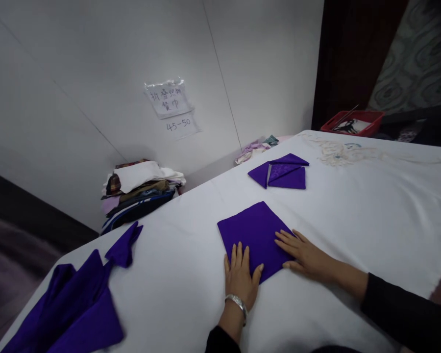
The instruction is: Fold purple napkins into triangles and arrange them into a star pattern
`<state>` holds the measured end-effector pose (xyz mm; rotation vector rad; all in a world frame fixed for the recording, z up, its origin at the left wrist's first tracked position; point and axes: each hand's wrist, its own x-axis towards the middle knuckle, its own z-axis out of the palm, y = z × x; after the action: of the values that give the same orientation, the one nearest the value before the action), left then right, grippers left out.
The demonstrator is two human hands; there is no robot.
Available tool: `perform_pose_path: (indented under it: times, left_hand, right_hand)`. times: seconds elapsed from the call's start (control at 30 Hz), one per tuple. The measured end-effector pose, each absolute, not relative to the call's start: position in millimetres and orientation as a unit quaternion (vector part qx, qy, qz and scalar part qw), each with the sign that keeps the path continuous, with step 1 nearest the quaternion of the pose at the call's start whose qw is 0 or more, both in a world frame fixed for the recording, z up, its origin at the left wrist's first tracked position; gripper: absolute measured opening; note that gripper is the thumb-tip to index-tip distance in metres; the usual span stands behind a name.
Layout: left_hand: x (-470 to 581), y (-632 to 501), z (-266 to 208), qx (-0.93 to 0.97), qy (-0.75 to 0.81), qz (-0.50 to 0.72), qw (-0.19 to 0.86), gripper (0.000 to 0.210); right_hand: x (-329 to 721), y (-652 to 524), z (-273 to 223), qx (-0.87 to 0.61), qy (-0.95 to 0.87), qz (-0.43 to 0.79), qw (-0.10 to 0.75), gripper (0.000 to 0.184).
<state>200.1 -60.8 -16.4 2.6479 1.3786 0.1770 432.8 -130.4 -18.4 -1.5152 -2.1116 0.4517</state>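
Observation:
A purple cloth napkin [255, 230], folded into a flat square, lies on the white table [176, 274] in front of me. My left hand [240, 274] rests on its lower left edge, fingers stretched out and palm down. On its right corner lies my right hand [303, 255], also flat with the fingers extended. Farther back sit folded purple napkins [286, 176] with pointed shapes. To the left is a loose, rumpled heap of purple cloth [77, 304], with a smaller twisted piece [125, 245] at its upper end.
Behind the table's far edge stands a stack of folded fabrics [141, 189]. More cloths [255, 149] are by the wall, under a paper sign [172, 108]. A red basket [369, 120] holding black items is at the back right, past an embroidered patch [338, 154] on the tablecloth.

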Motion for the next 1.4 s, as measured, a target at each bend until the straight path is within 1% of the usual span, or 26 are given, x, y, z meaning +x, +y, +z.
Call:
perform_pose_path:
  times: [0.1, 0.2, 0.27, 0.4, 0.5, 0.57, 0.67, 0.8, 0.93, 1.17, 1.27, 1.33, 1.4]
  left_hand:
    - [201, -60, -18, 0.886, 0.456, 0.064, 0.064, 0.058]
    - [202, -60, -18, 0.886, 0.456, 0.067, 0.056, 0.058]
    - [202, -59, -18, 0.886, 0.456, 0.068, 0.055, 0.058]
    - [201, -58, -17, 0.885, 0.452, 0.091, 0.064, 0.058]
    - [197, -65, -13, 0.885, 0.441, 0.137, 0.057, 0.051]
    - [191, -73, -10, 0.895, 0.414, 0.16, 0.046, 0.048]
    - [180, -85, -9, 0.915, 0.365, 0.166, 0.039, 0.042]
    - [171, -90, -14, 0.91, 0.369, 0.181, 0.048, 0.029]
    - [173, -87, -16, 0.905, 0.372, 0.197, 0.062, 0.026]
    - [177, -88, -16, 0.9, 0.372, 0.216, 0.071, 0.025]
    - [176, -89, -17, 0.906, 0.363, 0.206, 0.072, 0.024]
    - [174, -91, -16, 0.912, 0.354, 0.193, 0.071, 0.025]
    - [170, -93, -14, 0.918, 0.343, 0.186, 0.068, 0.029]
  right_hand:
    - [426, -140, -16, -0.542, -0.786, 0.146, 0.259, 0.064]
    - [418, -151, -15, -0.509, -0.805, 0.183, 0.243, 0.067]
    - [418, -157, -18, -0.518, -0.799, 0.193, 0.236, 0.067]
    - [429, -166, -24, -0.566, -0.77, 0.163, 0.245, 0.065]
    - [436, -177, -22, -0.586, -0.751, 0.139, 0.27, 0.059]
    - [441, -185, -20, -0.587, -0.747, 0.133, 0.282, 0.05]
    - [454, -194, -16, -0.619, -0.718, 0.107, 0.301, 0.039]
    - [468, -190, -11, -0.663, -0.673, 0.072, 0.319, 0.031]
    - [462, -172, -7, -0.613, -0.716, 0.089, 0.322, 0.029]
    - [457, -149, -11, -0.579, -0.758, 0.088, 0.287, 0.031]
    - [461, -148, -13, -0.57, -0.76, 0.093, 0.298, 0.03]
    - [462, -149, -13, -0.562, -0.766, 0.096, 0.295, 0.028]
    - [464, -152, -13, -0.554, -0.78, 0.073, 0.28, 0.029]
